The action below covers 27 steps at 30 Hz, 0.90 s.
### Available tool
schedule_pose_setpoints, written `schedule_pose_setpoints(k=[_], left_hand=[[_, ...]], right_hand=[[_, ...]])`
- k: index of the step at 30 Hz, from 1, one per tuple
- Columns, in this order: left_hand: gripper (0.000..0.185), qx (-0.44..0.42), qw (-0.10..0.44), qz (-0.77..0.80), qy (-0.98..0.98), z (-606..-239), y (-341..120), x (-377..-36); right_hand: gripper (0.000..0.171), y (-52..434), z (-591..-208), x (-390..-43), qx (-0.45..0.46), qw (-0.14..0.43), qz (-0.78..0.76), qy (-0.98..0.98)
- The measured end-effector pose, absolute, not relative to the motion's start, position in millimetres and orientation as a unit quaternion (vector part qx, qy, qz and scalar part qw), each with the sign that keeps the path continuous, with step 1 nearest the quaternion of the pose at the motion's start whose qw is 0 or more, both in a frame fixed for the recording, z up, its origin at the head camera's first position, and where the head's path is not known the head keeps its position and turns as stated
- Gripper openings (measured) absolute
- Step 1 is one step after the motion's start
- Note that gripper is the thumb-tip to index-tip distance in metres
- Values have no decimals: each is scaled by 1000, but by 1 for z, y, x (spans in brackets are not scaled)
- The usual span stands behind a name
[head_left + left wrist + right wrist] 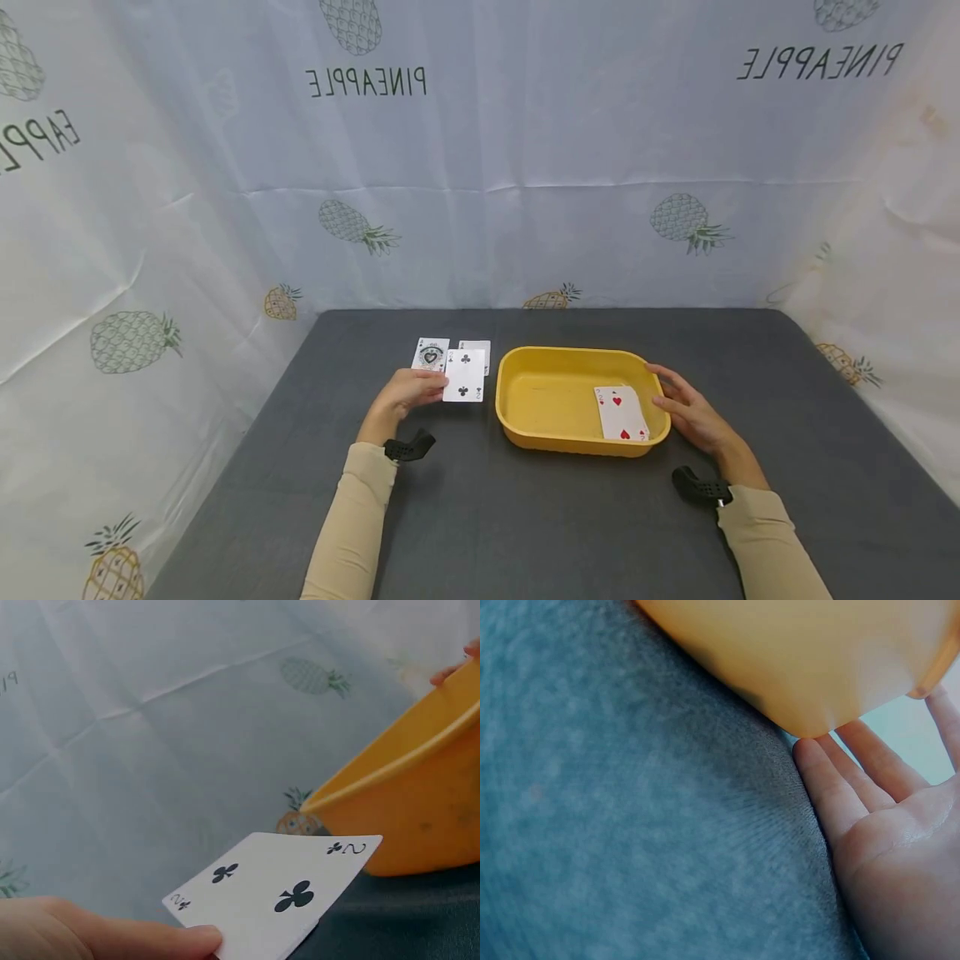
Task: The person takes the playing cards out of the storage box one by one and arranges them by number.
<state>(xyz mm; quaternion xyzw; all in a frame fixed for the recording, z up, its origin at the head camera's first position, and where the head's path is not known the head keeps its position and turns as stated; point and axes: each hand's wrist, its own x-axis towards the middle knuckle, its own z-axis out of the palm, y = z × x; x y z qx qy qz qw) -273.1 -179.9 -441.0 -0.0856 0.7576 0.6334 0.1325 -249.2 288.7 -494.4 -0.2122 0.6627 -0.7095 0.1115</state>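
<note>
My left hand pinches a two of clubs card by its left edge, just left of the yellow tub; in the left wrist view the two of clubs card is lifted face up under my thumb. Two more cards lie on the grey table behind it. A red two of hearts card lies face up inside the tub at its right end. My right hand rests with straight fingers against the tub's right wall; in the right wrist view the fingers touch the tub.
A grey cloth covers the table. White pineapple-print sheets wall in the back and both sides. Black wrist-camera mounts sit on both forearms.
</note>
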Motion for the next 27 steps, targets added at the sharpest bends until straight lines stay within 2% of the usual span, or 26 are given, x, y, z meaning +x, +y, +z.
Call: schedule_pose_setpoints(k=[5, 10, 27], left_hand=[[37, -57, 178, 629, 755, -454, -185, -275], [34, -40, 200, 609, 767, -458, -187, -274], [30, -46, 218, 551, 804, -457, -187, -269]], right_hand=[[50, 289, -495, -249, -210, 111, -709, 664], [50, 289, -494, -249, -212, 111, -705, 667], [50, 288, -491, -248, -203, 111, -705, 671]])
